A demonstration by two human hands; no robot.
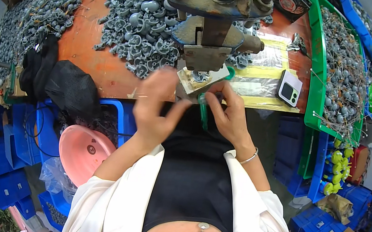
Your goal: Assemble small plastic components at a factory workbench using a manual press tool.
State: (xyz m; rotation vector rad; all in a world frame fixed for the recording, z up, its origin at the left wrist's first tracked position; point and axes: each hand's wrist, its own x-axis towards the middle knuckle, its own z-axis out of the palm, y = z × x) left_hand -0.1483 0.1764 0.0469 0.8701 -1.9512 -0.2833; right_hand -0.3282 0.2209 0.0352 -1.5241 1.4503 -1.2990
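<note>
Below the head of a metal press point(206, 55) sits a light block point(196, 81) with a small shiny piece on it. My left hand point(158, 106) is just left of the block, its thumb spread away from the fingers; motion blurs the fingertips, and I see nothing in it. On the other side, my right hand point(230, 113) has its fingers curled around a narrow green piece point(203, 111) that hangs at the table's edge. What kind of thing it is I cannot tell. Another bit of green shows beside the block.
Grey plastic parts point(143, 20) lie heaped behind the press; another heap point(47, 4) with thin wires is at far left. A phone point(290, 88) lies right. A green crate point(317, 79) holds wired parts. A pink basin point(84, 153) and black cloth point(72, 89) are on my left.
</note>
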